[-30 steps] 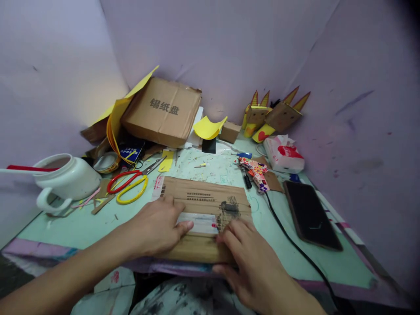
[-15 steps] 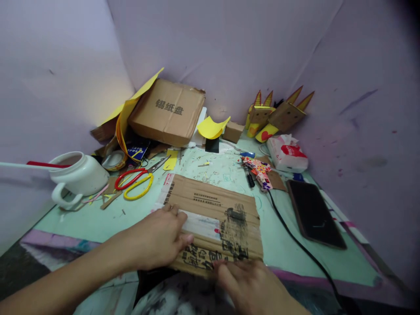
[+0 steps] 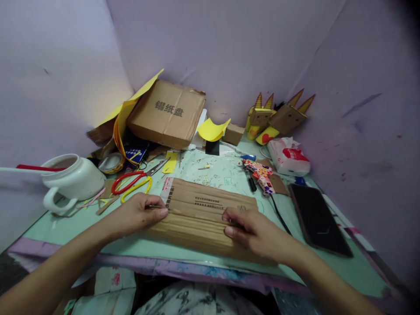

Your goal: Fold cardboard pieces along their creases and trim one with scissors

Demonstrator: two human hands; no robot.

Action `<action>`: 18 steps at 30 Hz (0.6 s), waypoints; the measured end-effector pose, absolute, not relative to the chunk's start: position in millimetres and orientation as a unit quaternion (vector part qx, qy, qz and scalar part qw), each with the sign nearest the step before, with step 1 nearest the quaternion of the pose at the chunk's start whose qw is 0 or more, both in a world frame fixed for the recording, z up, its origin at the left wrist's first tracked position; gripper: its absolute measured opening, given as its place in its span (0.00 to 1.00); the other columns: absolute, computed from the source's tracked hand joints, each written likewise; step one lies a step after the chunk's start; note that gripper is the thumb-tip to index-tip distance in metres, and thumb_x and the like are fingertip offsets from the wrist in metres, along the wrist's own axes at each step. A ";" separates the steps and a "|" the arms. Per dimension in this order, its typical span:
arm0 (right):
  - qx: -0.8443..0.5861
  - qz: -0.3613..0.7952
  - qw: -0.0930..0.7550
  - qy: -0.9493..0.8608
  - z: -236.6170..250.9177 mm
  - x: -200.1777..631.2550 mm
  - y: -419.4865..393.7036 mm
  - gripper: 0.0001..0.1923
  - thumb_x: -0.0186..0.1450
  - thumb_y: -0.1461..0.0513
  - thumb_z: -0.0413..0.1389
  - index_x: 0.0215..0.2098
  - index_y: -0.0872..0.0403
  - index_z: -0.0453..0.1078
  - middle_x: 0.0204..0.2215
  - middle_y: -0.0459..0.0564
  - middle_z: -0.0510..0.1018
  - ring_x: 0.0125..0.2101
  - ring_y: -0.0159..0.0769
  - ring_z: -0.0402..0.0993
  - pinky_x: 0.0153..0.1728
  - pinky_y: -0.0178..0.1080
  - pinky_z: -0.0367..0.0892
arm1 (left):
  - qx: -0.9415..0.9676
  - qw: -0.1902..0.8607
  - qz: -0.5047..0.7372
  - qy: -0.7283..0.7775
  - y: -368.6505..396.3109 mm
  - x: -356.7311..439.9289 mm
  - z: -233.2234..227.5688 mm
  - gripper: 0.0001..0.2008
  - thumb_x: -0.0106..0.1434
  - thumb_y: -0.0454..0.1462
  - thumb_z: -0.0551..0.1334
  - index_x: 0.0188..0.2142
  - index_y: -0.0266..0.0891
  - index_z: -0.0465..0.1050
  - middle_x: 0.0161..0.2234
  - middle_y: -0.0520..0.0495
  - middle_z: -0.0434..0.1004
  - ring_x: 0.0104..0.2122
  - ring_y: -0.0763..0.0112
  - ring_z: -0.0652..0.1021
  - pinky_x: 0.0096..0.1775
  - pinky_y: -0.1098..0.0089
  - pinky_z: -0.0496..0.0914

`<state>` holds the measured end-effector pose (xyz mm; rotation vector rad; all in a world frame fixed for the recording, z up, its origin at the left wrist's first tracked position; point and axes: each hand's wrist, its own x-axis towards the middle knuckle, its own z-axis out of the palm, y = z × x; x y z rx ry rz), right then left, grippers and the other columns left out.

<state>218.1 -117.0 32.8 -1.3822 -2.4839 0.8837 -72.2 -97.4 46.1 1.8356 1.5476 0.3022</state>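
A piece of brown corrugated cardboard (image 3: 197, 225) lies near the table's front edge. Its near part is folded up and over, so a plain ribbed face shows, with printed lettering visible beyond the fold. At the cardboard's left end, my left hand (image 3: 139, 213) is closed, thumb and fingers pinching the edge. My right hand (image 3: 254, 229) grips the folded flap towards its right end, thumb below the curled fingers. Scissors (image 3: 159, 166) with one red and one yellow handle lie just beyond my left hand.
A white mug (image 3: 87, 179) stands at left. Behind are a cardboard box (image 3: 167, 116), yellow paper (image 3: 214, 130) and paper rabbit figures (image 3: 287, 118). At right lie a tissue pack (image 3: 288, 157), a flower-patterned tool with a black cord (image 3: 260, 173), and a phone (image 3: 318, 218).
The cardboard's near part has been folded upward, covering the black handwriting and white label. Both hands have moved up from the front edge, my left hand leftward, now gripping the folded cardboard.
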 end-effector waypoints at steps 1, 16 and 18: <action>-0.464 0.284 0.087 -0.835 30.7 217.7 -115.1 0.04 0.64 0.64 0.50 0.31 0.52 0.65 0.24 0.43 0.72 0.26 0.32 0.67 0.27 0.33 0.58 | 0.702 0.351 0.114 0.609 -97.5 -68.9 43.1 0.16 0.54 0.50 0.58 0.26 0.40 0.73 0.23 0.53 0.72 0.28 0.67 0.72 0.29 0.72 0.64; -0.381 -0.104 0.177 -0.902 -9.1 248.2 -159.5 0.22 0.62 0.52 0.53 0.49 0.57 0.64 0.46 0.58 0.76 0.45 0.47 0.72 0.45 0.51 0.66 | 0.735 0.237 0.223 0.595 -106.6 -61.6 17.6 0.06 0.60 0.38 0.57 0.28 0.40 0.69 0.31 0.52 0.73 0.34 0.68 0.73 0.37 0.69 0.65; -0.387 -0.101 0.191 -0.896 -17.9 249.6 -158.5 0.23 0.62 0.53 0.54 0.51 0.59 0.64 0.47 0.60 0.75 0.46 0.47 0.71 0.45 0.50 0.66 | 0.769 0.175 0.300 0.536 -108.9 -63.5 8.3 0.06 0.62 0.35 0.56 0.29 0.40 0.69 0.34 0.50 0.71 0.37 0.70 0.73 0.39 0.70 0.66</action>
